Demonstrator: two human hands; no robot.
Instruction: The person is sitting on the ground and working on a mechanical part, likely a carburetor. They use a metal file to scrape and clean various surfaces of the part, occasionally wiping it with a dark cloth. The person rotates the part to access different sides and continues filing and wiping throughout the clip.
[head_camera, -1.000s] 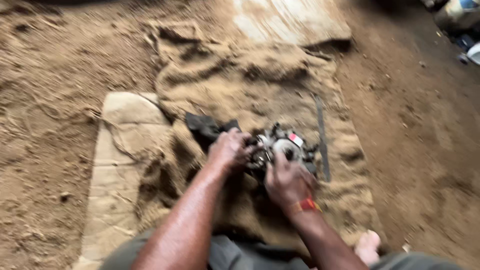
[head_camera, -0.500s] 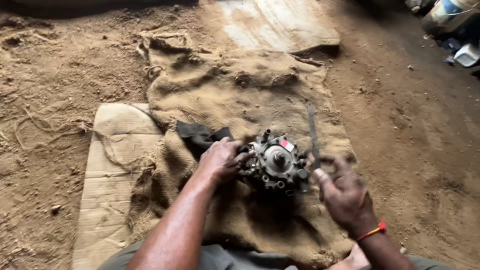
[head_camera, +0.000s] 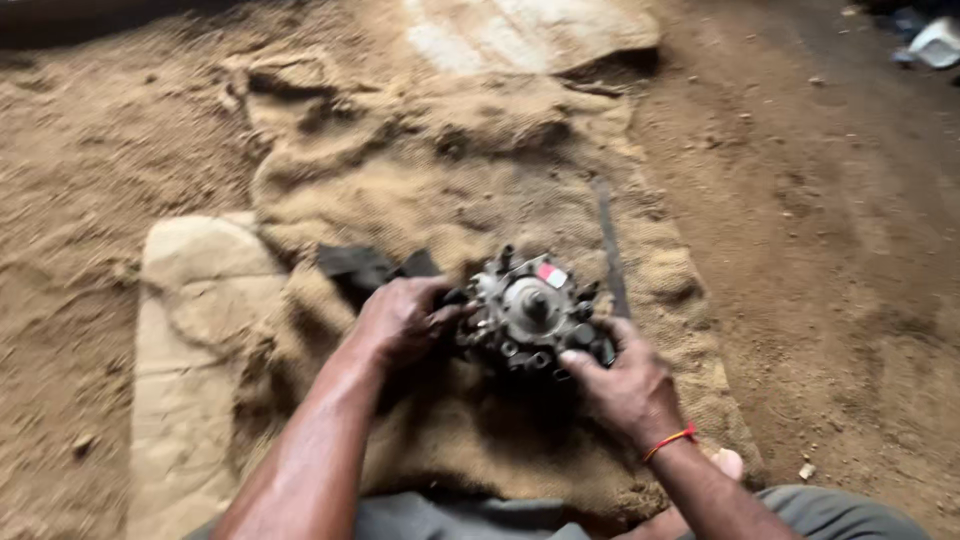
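Note:
A greasy round metal engine part (head_camera: 528, 312), with a central shaft and a small red and white label, sits on a burlap sack (head_camera: 470, 190) spread over the dirt floor. My left hand (head_camera: 405, 320) grips its left side. My right hand (head_camera: 625, 380), with an orange thread around the wrist, holds its lower right edge. A dark rag (head_camera: 365, 268) lies just left of the part, partly behind my left hand.
A long thin metal tool (head_camera: 610, 248) lies on the sack right of the part. Flat cardboard (head_camera: 195, 340) lies under the sack on the left. Loose sandy dirt surrounds everything. A pale container (head_camera: 935, 45) is at the top right corner.
My right hand had lifted away to the right half a second ago; now it is back on the part's lower right edge. My left hand stayed on the part.

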